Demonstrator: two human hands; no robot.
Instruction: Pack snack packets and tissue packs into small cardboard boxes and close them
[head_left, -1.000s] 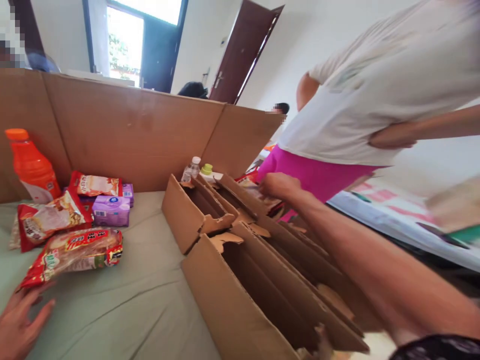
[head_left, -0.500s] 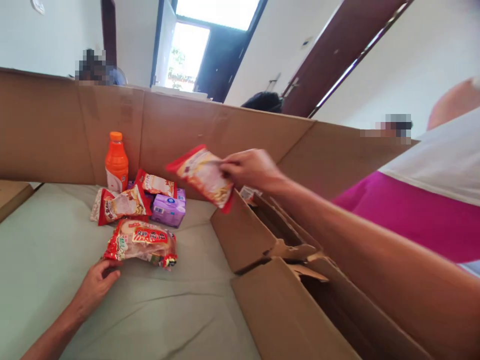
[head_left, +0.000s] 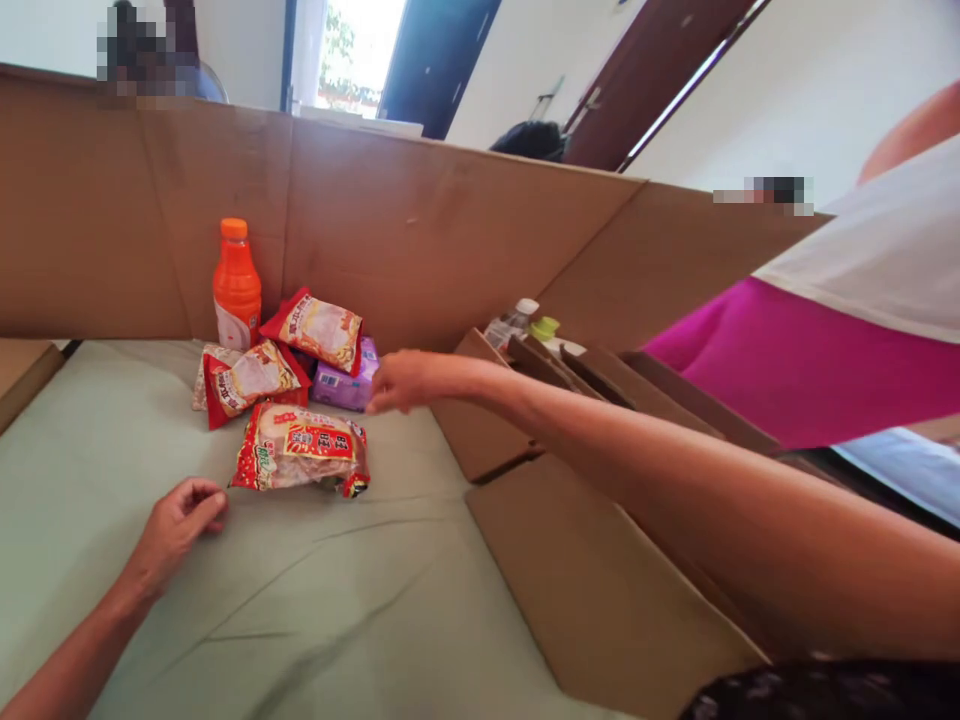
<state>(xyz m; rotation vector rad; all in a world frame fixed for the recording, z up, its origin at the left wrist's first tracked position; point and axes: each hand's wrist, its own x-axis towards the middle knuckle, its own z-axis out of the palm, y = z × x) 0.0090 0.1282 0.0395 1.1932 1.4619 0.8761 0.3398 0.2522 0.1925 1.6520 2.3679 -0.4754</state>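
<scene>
Purple pack (head_left: 330, 388): on the green cloth (head_left: 390, 620), partly covered by the upper snack bag (head_left: 319, 330).
Right hand (head_left: 397, 385): at the right end of the purple pack, touching or just short of it, cannot tell; fingers bent downward but blurred, so spread uncertain; nothing visible in hold.
Upper snack bag: red and cream, tilted on the purple pack.
Rice cracker bag (head_left: 304, 450): flat on the green cloth, in front of the pile.
Left hand (head_left: 191, 510): just beside the rice cracker bag, apart from it; loosely curled, small gap between thumb and fingers, empty.
Lower snack bag (head_left: 259, 380): left of the upper one, close against the pile.
Orange bottle (head_left: 238, 290): upright behind the bags, near the cardboard wall (head_left: 420, 240).
Pile risk: possible slide of the upper snack bag, from a nudge to its support; possible topple of the orange bottle, from bags pushed backward; possible broken crackers, from a hard squeeze.
Counts: one purple pack visible, two red-and-cream snack bags in clear view, one rice cracker bag, one orange bottle, two hands; red wrapper edges underneath, number unclear.
Cardboard boxes (head_left: 600, 570): at least two, right of the pile, partly hidden by the right forearm.
</scene>
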